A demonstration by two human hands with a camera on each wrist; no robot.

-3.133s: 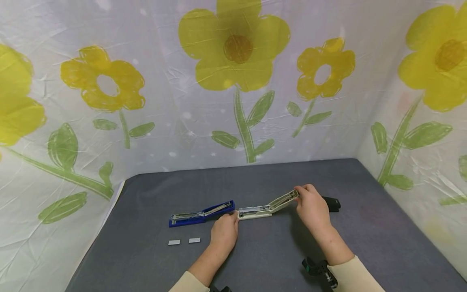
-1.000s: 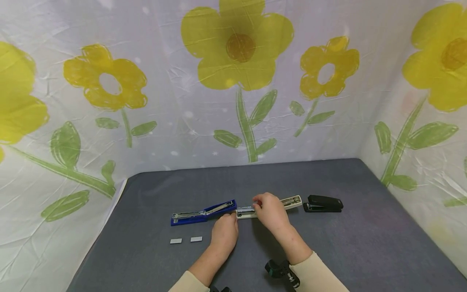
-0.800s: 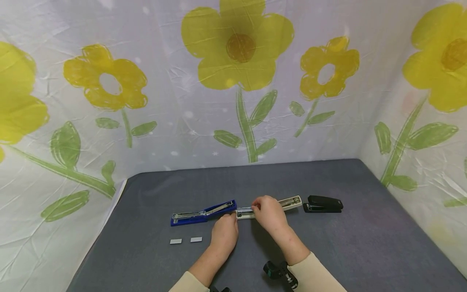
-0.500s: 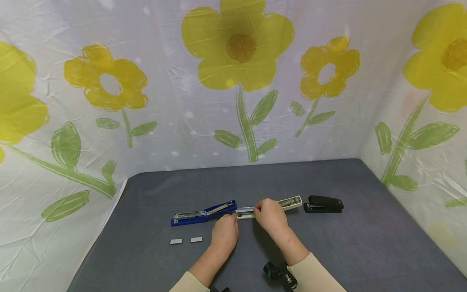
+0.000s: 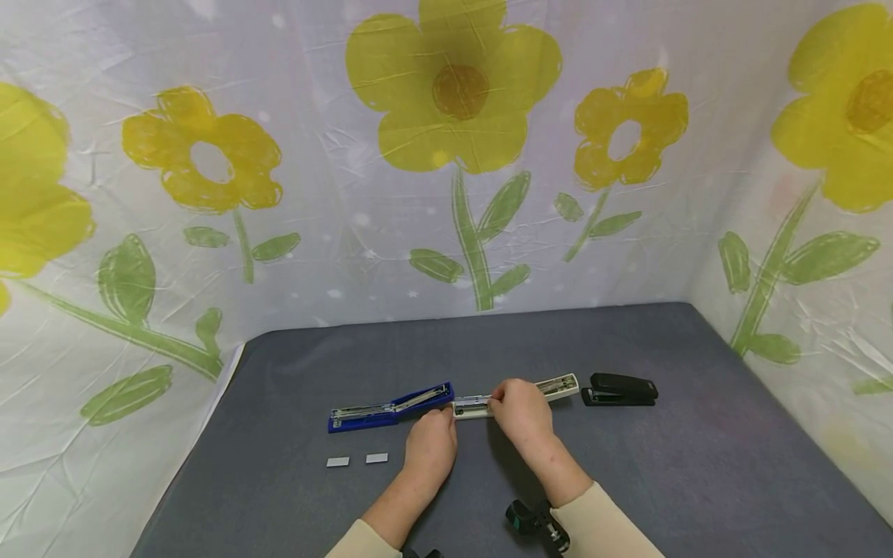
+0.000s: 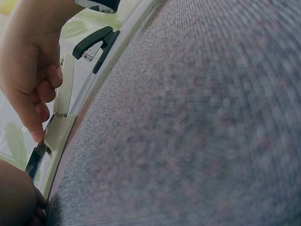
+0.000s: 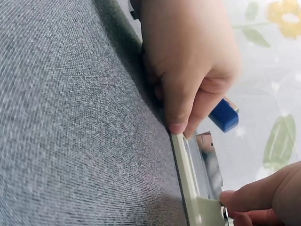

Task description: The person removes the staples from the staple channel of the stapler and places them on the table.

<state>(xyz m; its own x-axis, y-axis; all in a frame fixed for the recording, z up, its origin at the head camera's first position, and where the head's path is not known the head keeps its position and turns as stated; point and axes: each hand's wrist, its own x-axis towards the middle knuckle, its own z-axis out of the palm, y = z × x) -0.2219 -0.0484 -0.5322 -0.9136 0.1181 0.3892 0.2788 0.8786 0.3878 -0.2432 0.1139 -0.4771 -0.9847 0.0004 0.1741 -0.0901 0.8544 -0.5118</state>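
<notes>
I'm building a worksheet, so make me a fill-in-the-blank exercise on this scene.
In the head view, the left end of the white stapler is gripped by the ____ hand.
The rightmost stapler is coloured ____.
The leftmost stapler is coloured ____.
The gray strips lying on the table number ____.
Missing words: left; black; blue; two.

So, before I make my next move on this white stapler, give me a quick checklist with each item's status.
1. White stapler folded open: ok.
2. Left hand holding its end: ok.
3. Right hand at the metal channel: ok, touching it.
4. Staples inside that channel: cannot tell.
5. Two light strips apart from both hands: ok.
6. Black stapler folded open: not ok.
</notes>
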